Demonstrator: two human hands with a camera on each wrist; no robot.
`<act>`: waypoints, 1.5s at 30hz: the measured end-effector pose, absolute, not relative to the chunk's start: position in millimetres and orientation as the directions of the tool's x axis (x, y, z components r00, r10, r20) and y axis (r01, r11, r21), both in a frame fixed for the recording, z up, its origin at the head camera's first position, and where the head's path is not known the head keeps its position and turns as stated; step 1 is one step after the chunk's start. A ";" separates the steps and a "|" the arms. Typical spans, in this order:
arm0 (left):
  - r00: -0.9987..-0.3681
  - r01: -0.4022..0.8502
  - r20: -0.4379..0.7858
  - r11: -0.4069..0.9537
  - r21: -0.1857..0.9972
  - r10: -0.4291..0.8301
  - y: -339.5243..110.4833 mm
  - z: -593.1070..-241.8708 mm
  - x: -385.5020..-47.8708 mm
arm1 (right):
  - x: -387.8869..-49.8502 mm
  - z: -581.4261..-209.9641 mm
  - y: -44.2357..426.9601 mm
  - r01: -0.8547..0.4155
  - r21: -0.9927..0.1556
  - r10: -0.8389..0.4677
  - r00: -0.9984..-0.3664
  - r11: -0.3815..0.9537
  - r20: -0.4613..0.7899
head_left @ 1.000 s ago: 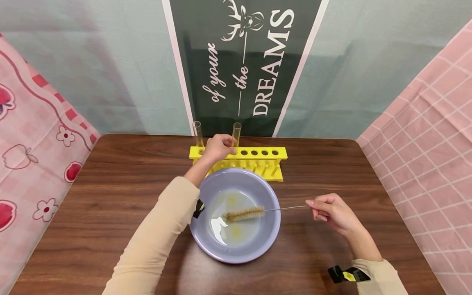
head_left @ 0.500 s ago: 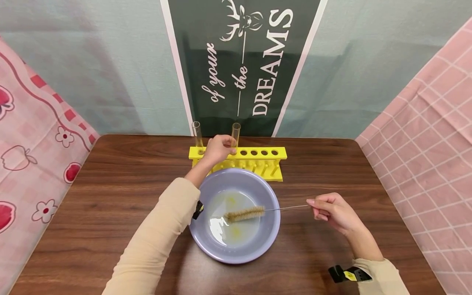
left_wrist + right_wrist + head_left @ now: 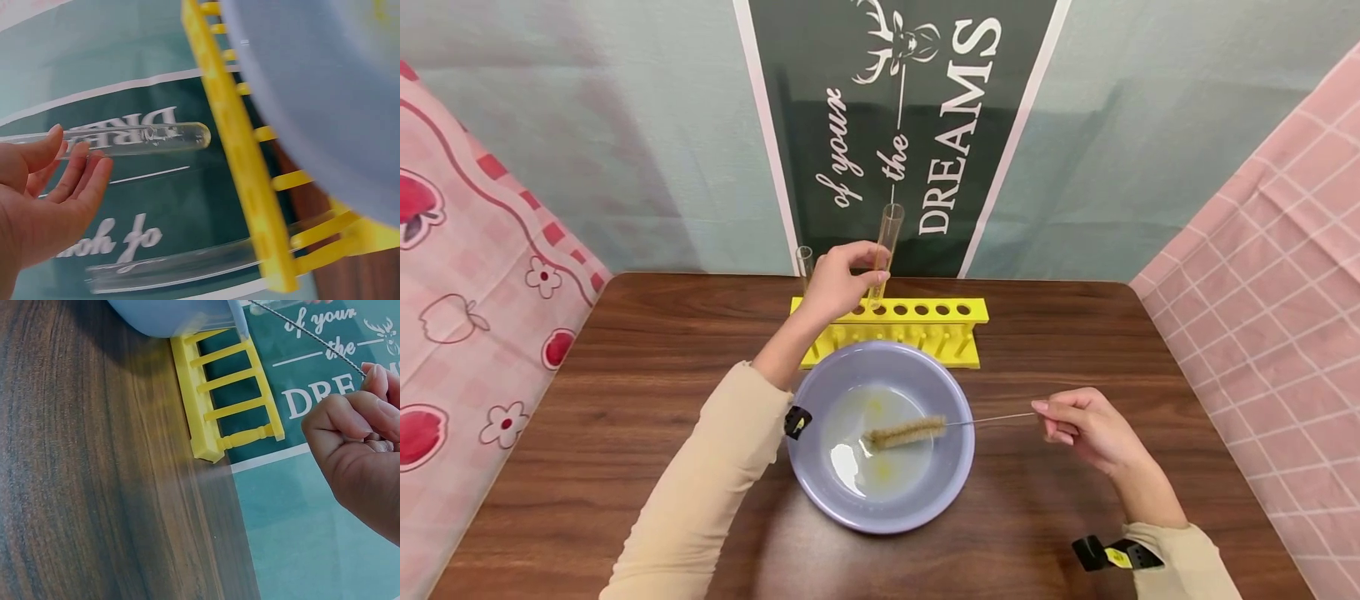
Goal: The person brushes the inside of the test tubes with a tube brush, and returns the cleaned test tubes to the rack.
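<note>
From high before the yellow rack (image 3: 925, 319), we look forward and down by head camera; our left wrist view is close and sideways, our right beyond its right end, both catching rack and basin (image 3: 957, 467).

On the dark green panel (image 3: 868, 117) we read, in white lettering (image 3: 967, 87) turned sideways, "of your", "the" and "DREAMS", with a white deer's head (image 3: 910, 42). In the right wrist view, the right hand (image 3: 362, 440) hides part of "DREAMS" from us. The yellow labels (image 3: 1118, 557) on the black wrist straps (image 3: 1145, 556) are too small for us to read.
</note>
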State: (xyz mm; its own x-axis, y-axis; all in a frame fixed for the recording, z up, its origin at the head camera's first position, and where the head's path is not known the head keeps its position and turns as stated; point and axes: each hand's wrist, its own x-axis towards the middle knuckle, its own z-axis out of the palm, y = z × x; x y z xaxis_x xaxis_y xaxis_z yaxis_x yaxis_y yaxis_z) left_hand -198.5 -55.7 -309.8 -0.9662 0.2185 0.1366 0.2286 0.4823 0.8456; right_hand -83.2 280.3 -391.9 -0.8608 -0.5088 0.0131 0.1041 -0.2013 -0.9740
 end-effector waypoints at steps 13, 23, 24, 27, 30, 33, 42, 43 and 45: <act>-0.914 0.373 0.173 0.590 0.716 0.367 -91.3 -277.9 -160.5 | -86.5 -384.2 279.5 0.078 -0.945 -0.530 -0.841 -0.316 0.108; -0.898 0.430 0.140 0.765 0.479 0.417 -128.7 -299.7 -130.2 | -88.5 -383.3 280.5 0.059 -0.942 -0.500 -0.857 -0.329 0.122; -0.896 0.437 0.140 0.774 0.459 0.422 -132.4 -302.9 -127.3 | -88.7 -383.3 280.7 0.054 -0.942 -0.497 -0.858 -0.331 0.125; -0.886 0.460 0.144 0.787 0.412 0.442 -143.8 -312.2 -118.7 | -89.4 -383.9 282.6 0.042 -0.941 -0.488 -0.862 -0.337 0.136; -0.882 0.466 0.127 0.795 0.389 0.455 -153.5 -321.6 -111.2 | -91.1 -385.4 286.0 0.032 -0.938 -0.480 -0.865 -0.346 0.148; -0.883 0.460 0.100 0.803 0.377 0.459 -159.6 -331.3 -107.3 | -93.3 -388.0 289.9 0.008 -0.941 -0.469 -0.868 -0.338 0.161; -0.894 0.438 0.085 0.814 0.383 0.441 -164.2 -347.6 -104.2 | -99.0 -389.3 292.9 -0.033 -0.928 -0.471 -0.855 -0.371 0.219; -0.896 0.432 0.077 0.816 0.384 0.438 -164.0 -348.0 -104.5 | -99.4 -389.1 293.0 -0.034 -0.926 -0.470 -0.854 -0.376 0.222; -0.899 0.421 0.058 0.821 0.386 0.434 -163.0 -349.0 -105.3 | -100.1 -388.6 292.9 -0.033 -0.927 -0.467 -0.857 -0.374 0.219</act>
